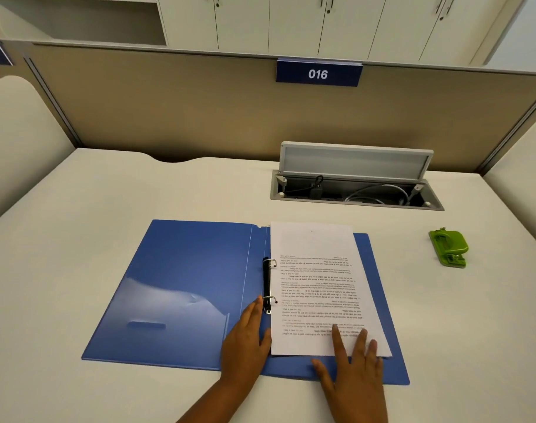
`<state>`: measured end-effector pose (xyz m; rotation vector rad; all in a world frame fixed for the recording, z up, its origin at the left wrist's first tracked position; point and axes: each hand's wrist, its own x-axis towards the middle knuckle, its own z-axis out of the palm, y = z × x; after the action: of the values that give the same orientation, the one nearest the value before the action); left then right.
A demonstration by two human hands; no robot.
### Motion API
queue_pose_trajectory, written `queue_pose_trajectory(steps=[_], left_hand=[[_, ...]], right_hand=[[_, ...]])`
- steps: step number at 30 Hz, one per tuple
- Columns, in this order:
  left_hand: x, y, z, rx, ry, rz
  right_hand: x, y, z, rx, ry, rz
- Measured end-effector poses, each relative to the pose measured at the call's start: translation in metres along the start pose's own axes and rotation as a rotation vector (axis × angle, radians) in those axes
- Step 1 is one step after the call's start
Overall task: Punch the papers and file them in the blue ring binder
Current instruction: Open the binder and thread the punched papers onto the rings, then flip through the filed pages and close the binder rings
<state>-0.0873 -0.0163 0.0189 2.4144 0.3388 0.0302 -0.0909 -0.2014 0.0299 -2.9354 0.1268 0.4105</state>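
Note:
The blue ring binder (184,285) lies open and flat on the desk. Its black ring mechanism (266,282) runs down the spine with two metal rings. A stack of printed papers (315,288) lies on the binder's right half, its left edge at the rings. My left hand (245,340) rests flat on the spine, fingertips touching the lower ring. My right hand (352,364) presses flat on the papers' lower right corner, fingers spread. Neither hand grips anything. A green hole punch (450,247) sits apart at the right.
An open cable hatch (355,190) with its lid raised is set into the white desk (77,209) behind the binder. A beige partition with a sign reading 016 (318,73) closes the back. Partition walls stand at both sides.

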Motion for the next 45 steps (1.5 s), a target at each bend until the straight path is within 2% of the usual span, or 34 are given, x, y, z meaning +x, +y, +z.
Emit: queue_pose_trajectory(steps=[3,6,8,10,11,13,15,19,25,29,34,36,38,40,42,45], left_hand=[[-0.003,0.001,0.001,-0.026,0.041,0.02],[-0.008,-0.002,0.002,-0.062,0.1,0.126],[-0.01,-0.007,0.004,-0.029,0.051,0.19],[-0.01,-0.01,0.007,0.031,0.006,0.238],[-0.01,-0.011,0.008,0.042,-0.001,0.24],[-0.009,-0.012,0.01,0.054,0.005,0.249],[-0.008,-0.012,0.009,0.07,0.001,0.258],[-0.008,-0.01,0.009,0.077,-0.007,0.253],[-0.009,-0.008,0.008,0.049,0.005,0.245],[-0.01,-0.009,0.008,0.023,-0.003,0.235],[-0.009,-0.008,0.008,-0.046,0.012,0.198],[-0.007,-0.008,0.006,-0.113,0.004,0.165],[-0.006,-0.002,0.0,-0.235,0.011,0.073],[-0.001,0.004,-0.007,-0.467,0.065,-0.089],[0.006,0.005,-0.022,-0.662,0.093,-0.209],[0.019,-0.008,-0.055,-0.78,0.061,-0.259]], right_hand=[[0.002,0.009,0.007,0.022,-0.058,0.043],[0.003,0.01,-0.003,0.047,-0.068,0.073],[0.003,0.009,-0.004,-0.052,-0.05,0.082],[0.001,0.008,-0.001,-0.038,-0.037,0.13],[0.0,0.007,0.001,-0.041,-0.057,0.143],[0.003,0.006,0.013,-0.074,0.003,0.144],[0.004,0.006,0.02,0.007,-0.027,0.072],[0.006,0.008,0.021,-0.016,0.062,-0.042],[0.006,0.004,0.025,0.012,0.145,-0.045],[0.009,0.005,0.024,0.054,0.101,-0.034],[0.008,-0.005,0.009,0.04,0.108,-0.064],[0.001,-0.017,-0.001,0.059,0.15,-0.129],[-0.005,-0.033,-0.007,0.066,0.267,-0.241],[-0.011,-0.053,-0.006,0.038,0.354,-0.336],[-0.018,-0.074,-0.007,0.01,0.386,-0.411],[-0.027,-0.111,-0.007,-0.016,0.368,-0.482]])
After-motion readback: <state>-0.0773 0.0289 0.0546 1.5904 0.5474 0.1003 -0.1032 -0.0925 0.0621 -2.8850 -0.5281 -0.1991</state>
